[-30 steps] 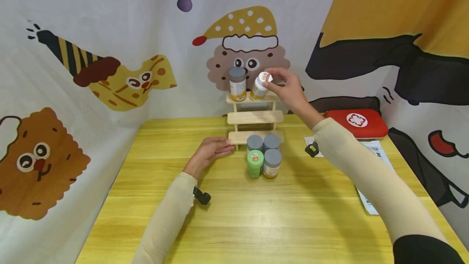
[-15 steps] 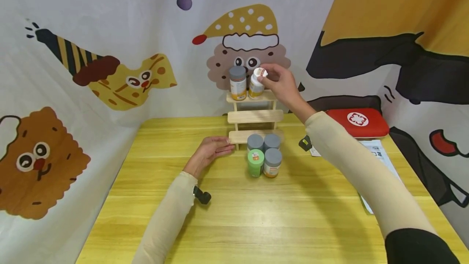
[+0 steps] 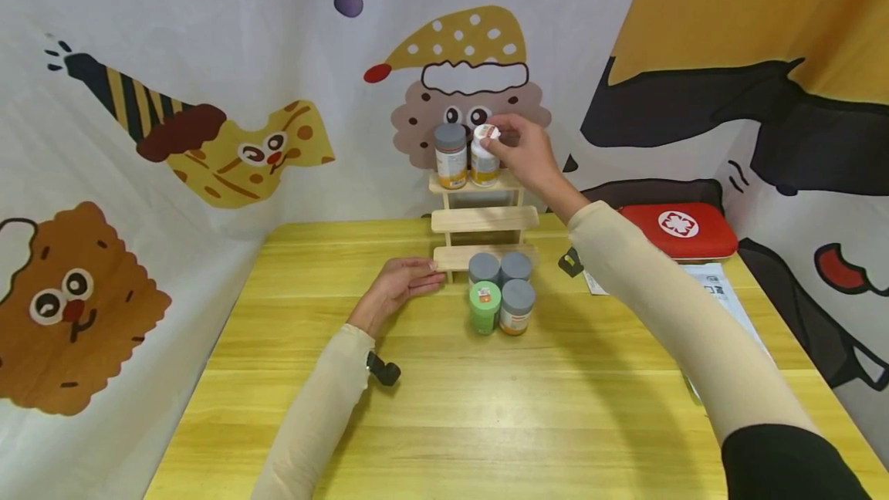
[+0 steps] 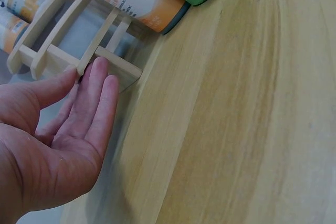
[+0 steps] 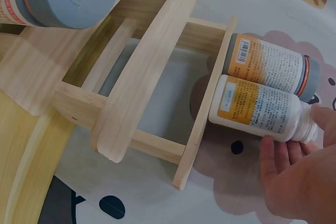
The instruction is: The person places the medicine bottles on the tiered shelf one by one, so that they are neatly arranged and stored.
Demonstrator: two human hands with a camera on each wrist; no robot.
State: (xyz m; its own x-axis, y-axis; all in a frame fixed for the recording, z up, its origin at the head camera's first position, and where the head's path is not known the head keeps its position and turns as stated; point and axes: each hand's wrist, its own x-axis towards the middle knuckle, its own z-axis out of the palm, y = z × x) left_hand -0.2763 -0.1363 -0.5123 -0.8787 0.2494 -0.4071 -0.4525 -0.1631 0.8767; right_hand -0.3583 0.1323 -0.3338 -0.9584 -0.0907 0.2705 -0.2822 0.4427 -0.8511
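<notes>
On the wood-grained desk (image 3: 444, 423) stand four round jars in a close group: one green jar (image 3: 485, 315) and three grey-lidded jars (image 3: 516, 311). To their left, the left hand (image 3: 396, 288) pinches with its fingers the end of the lowest step of the pale wooden rack (image 3: 484, 219), which has three steps. Farther, on the top step, one white bottle (image 3: 484, 168) stands upright, its long axis vertical, cap upward; fingers of the right hand (image 3: 531, 157) grip this cap. Just beside is one jar with grey lid (image 3: 451, 160). Behind hangs a printed cloth (image 3: 278, 21).
</notes>
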